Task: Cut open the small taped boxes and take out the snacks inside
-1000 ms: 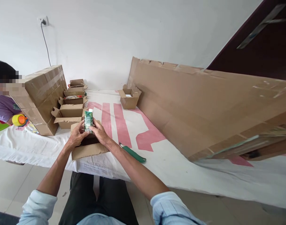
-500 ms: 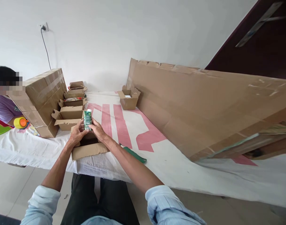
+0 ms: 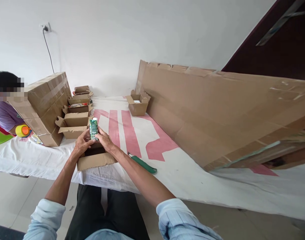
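Note:
Both hands hold a small green and white packet (image 3: 93, 128) upright above an open cardboard box (image 3: 95, 159) at the near edge of the table. My left hand (image 3: 82, 145) grips the packet from the left, fingers curled round its lower part. My right hand (image 3: 105, 139) pinches it from the right. The inside of the box is dark and what it holds is hidden.
A green-handled knife (image 3: 142, 164) lies right of the box on the white and red cloth (image 3: 182, 173). Several open small boxes (image 3: 73, 124) and a large taped carton (image 3: 46, 103) stand at the left, another small box (image 3: 137, 105) farther back. A big flat cardboard sheet (image 3: 217, 113) leans at right. A person (image 3: 4, 106) sits at far left.
The packet has turned slightly in my hands, showing a narrower face. Hands and box stay where they were.

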Tool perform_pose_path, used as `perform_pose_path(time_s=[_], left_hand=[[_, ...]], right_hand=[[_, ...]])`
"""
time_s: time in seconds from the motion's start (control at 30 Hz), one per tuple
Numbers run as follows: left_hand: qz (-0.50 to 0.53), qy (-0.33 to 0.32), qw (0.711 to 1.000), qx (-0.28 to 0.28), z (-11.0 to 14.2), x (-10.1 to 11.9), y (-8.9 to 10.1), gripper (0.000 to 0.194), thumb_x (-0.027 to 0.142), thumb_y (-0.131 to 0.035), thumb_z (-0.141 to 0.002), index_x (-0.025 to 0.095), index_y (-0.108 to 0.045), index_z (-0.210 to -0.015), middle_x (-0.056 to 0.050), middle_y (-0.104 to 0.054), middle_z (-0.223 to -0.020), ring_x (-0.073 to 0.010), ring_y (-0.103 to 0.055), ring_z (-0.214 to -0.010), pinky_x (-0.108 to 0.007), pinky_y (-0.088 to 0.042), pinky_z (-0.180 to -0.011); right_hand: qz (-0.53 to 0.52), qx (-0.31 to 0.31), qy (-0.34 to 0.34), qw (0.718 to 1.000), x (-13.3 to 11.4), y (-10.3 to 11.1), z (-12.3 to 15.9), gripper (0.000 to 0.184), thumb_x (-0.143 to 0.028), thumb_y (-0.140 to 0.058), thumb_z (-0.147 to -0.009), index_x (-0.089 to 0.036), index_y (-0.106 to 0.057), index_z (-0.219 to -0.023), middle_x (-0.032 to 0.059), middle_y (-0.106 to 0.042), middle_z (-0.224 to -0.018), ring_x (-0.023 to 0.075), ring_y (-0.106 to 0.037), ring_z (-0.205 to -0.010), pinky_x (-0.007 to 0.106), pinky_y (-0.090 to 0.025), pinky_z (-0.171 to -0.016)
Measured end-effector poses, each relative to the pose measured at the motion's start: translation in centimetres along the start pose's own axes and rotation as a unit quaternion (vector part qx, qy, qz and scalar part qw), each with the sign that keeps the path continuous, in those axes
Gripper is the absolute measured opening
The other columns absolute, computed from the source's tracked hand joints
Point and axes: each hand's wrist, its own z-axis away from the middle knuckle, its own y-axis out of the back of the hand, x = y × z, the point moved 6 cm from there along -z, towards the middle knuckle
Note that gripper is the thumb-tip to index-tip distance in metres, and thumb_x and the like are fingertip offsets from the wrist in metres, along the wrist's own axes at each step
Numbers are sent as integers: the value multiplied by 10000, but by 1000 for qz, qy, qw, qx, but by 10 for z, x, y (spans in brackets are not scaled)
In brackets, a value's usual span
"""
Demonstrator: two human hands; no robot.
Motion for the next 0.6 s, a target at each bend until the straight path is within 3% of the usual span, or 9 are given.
perform_pose_path(time_s=[0.13, 0.3, 0.6], left_hand=[[24, 33, 999, 0, 2, -6, 1, 1020, 453, -1061, -676, 251, -664, -1593, -137, -843, -1298, -168, -804, -745, -190, -586, -535], [20, 48, 999, 4, 2, -5, 1, 1016, 447, -1058, -689, 252, -655, -1601, -131, -849, -1300, -162, -803, -745, -200, -597, -549], [15, 44, 999, 16, 1, -4, 1, 1022, 436, -1060, -684, 205, -657, -1593, -139, -851, -1238, -181, -807, -742, -216, -595, -529]], right_hand=[[-25, -1, -21, 999, -2, -2, 3, 808, -287, -650, -829, -341, -598, -1633, 20, -825, -1169, 240, -745, -989, 384, -697, -883], [-27, 0, -32, 999, -1, -3, 1, 710, -313, -648, -828, -324, -659, -1537, 32, -816, -1176, 243, -752, -979, 406, -695, -902], [-22, 4, -27, 999, -2, -5, -1, 742, -291, -599, -809, -302, -636, -1550, 22, -820, -1177, 207, -724, -919, 330, -668, -812]])
